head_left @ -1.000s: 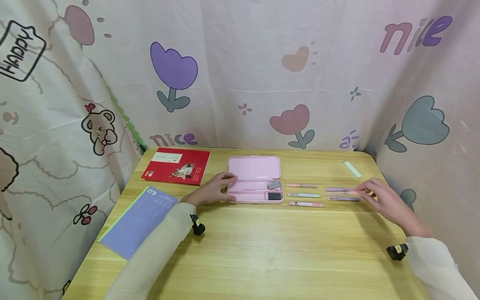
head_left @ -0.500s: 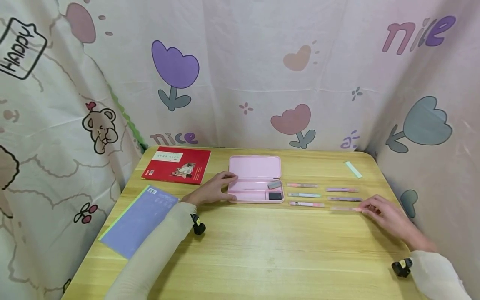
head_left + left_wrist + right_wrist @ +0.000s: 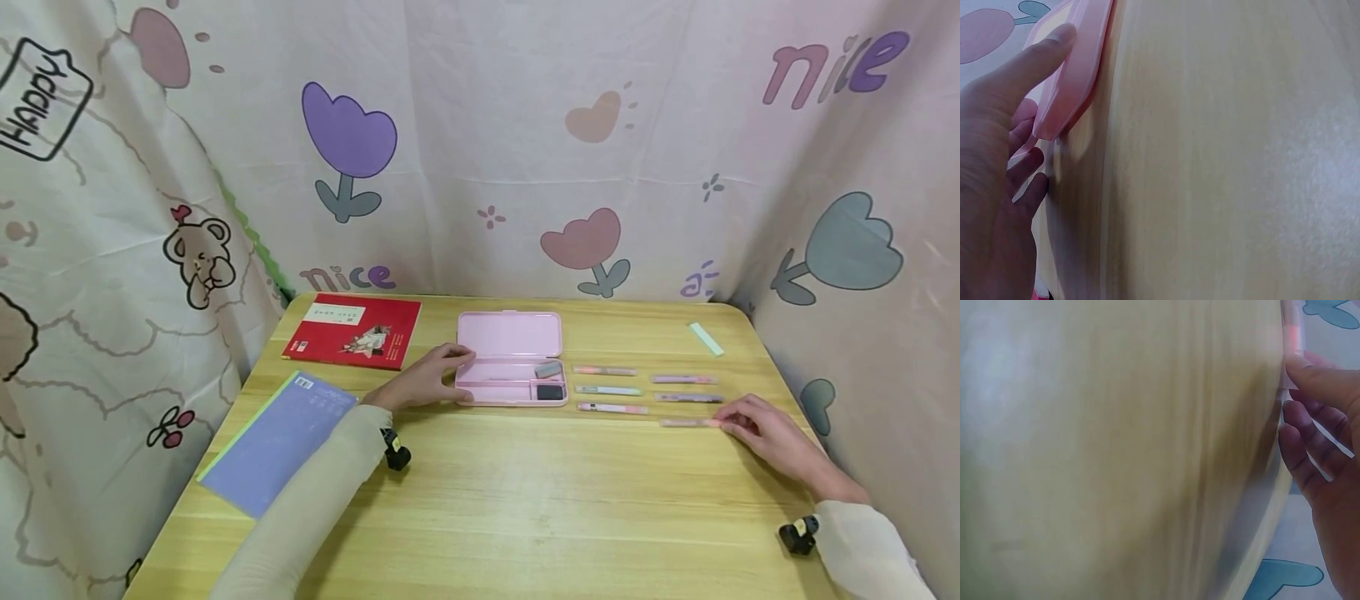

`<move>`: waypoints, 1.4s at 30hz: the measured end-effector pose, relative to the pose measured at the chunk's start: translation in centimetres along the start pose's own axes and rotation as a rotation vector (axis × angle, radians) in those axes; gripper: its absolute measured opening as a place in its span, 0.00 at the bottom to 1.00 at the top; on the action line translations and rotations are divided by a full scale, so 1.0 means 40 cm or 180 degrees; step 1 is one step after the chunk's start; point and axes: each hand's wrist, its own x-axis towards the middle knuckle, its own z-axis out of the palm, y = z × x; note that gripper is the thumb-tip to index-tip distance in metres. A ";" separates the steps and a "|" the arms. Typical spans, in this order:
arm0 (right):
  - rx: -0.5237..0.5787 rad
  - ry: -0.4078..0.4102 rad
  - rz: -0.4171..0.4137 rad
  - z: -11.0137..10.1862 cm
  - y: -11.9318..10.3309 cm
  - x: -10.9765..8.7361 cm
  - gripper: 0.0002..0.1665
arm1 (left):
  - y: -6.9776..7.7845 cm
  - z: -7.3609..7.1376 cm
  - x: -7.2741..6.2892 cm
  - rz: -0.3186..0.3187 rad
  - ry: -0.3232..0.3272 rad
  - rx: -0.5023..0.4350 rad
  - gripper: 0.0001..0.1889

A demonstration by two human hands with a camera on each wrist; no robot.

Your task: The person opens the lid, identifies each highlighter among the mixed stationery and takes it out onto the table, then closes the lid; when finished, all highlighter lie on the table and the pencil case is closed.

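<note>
An open pink pencil case (image 3: 495,398) lies on the table with its lid folded back. My left hand (image 3: 423,379) grips its left end, thumb at the front side and fingers behind. Inside the case are a grey eraser (image 3: 547,369) and a black block (image 3: 550,392). At the right, my right hand (image 3: 765,433) pinches the right end of a pinkish pen (image 3: 686,422) in a clear sleeve, low over the tabletop. The right wrist view shows thumb and forefinger on the pen's end (image 3: 1294,337). Behind it lie a purple pen (image 3: 684,379) and a dark violet pen (image 3: 688,398).
Three sleeved pens, among them a green-tipped pen (image 3: 609,390), lie in a column beside the case. A pale green strip (image 3: 707,339) is at the back right. A red book (image 3: 360,333) and a blue-violet notebook (image 3: 277,442) lie at the left of the wooden table (image 3: 525,508).
My right hand has moved towards me with the pinkish pen, from between the two purple pens to the front of their column. The left hand stays on the pencil case.
</note>
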 end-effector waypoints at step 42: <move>0.0110 0.0141 0.0041 -0.046 -0.072 0.088 0.13 | -0.006 -0.001 0.005 0.0066 0.0010 0.0076 0.51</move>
